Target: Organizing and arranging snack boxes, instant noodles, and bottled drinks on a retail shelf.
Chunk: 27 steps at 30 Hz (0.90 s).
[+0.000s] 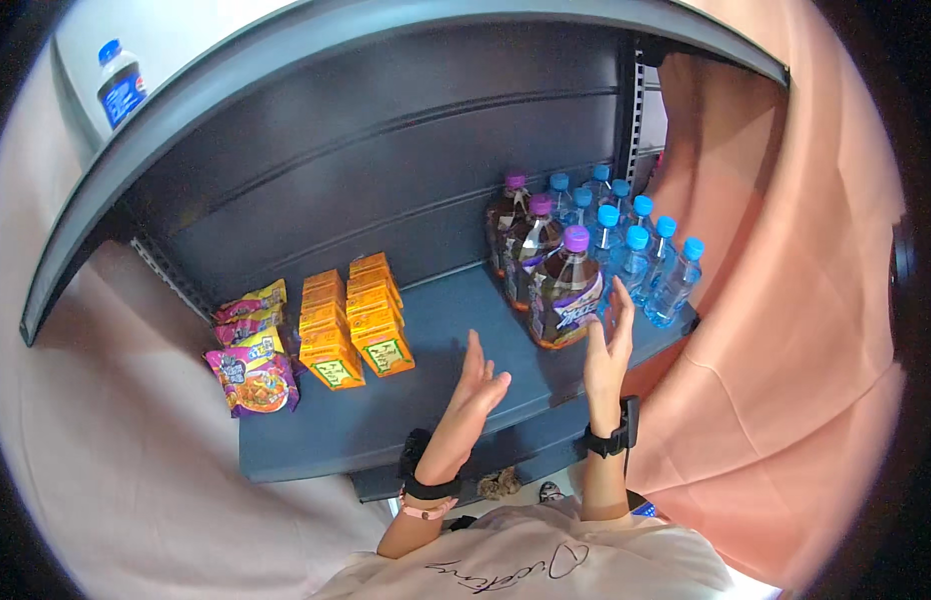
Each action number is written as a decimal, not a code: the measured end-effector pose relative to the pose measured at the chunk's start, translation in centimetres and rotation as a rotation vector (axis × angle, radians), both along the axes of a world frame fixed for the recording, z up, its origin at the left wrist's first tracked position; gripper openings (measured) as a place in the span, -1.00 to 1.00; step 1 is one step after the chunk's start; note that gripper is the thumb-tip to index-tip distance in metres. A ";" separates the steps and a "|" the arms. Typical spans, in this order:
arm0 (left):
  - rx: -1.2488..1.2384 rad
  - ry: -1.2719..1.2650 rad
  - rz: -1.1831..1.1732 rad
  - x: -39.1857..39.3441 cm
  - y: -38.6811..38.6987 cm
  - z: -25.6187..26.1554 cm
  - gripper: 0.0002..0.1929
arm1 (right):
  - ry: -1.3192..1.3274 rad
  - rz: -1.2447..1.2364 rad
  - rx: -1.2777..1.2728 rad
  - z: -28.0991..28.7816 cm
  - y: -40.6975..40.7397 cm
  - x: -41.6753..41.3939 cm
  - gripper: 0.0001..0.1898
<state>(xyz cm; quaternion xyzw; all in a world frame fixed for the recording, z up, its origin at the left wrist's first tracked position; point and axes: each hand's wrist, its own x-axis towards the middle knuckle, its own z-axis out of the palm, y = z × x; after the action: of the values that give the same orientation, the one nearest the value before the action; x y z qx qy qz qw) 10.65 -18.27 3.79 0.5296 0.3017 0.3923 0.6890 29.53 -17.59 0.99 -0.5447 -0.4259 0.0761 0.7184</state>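
Observation:
My left hand (pixel 477 390) is raised over the front part of a grey shelf board (pixel 450 337), fingers apart, with nothing in it. My right hand (pixel 609 345) is beside the front large bottle of dark drink with a purple cap (pixel 567 296); its fingers are apart, and whether they touch the bottle I cannot tell. Two more such bottles (pixel 529 247) stand in a row behind. To their right stand several small clear bottles with blue caps (pixel 664 289). Left of my left hand are two rows of orange cartons (pixel 330 356) and, further left, several purple and yellow noodle packets (pixel 255 379).
The curved-looking edge of an upper shelf (pixel 300 56) spans the top, with a blue-labelled bottle (pixel 122 86) on it at the upper left. Dark back panels (pixel 405 165) close the shelf behind. Pale cloth (pixel 135 480) hangs at the left and orange-pink cloth (pixel 780 390) at the right.

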 end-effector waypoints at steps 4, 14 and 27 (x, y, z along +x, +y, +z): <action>0.037 0.086 -0.051 3.1 0.6 -0.4 -0.23 | 0.107 0.138 -0.039 -0.5 0.9 2.3 -0.44; 0.376 0.083 0.149 9.8 2.2 -2.8 -0.22 | 0.078 0.605 -0.109 -2.1 2.7 6.5 -0.41; 0.363 0.380 0.614 8.2 -2.2 0.0 -0.30 | -0.092 0.623 -0.186 -1.6 -0.2 2.5 -0.23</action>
<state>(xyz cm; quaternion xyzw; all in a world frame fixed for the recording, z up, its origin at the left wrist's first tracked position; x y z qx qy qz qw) 18.82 -20.50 3.80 0.5908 0.4938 0.5219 0.3671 32.07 -17.77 -0.59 -0.4543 -0.5953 0.3061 0.5878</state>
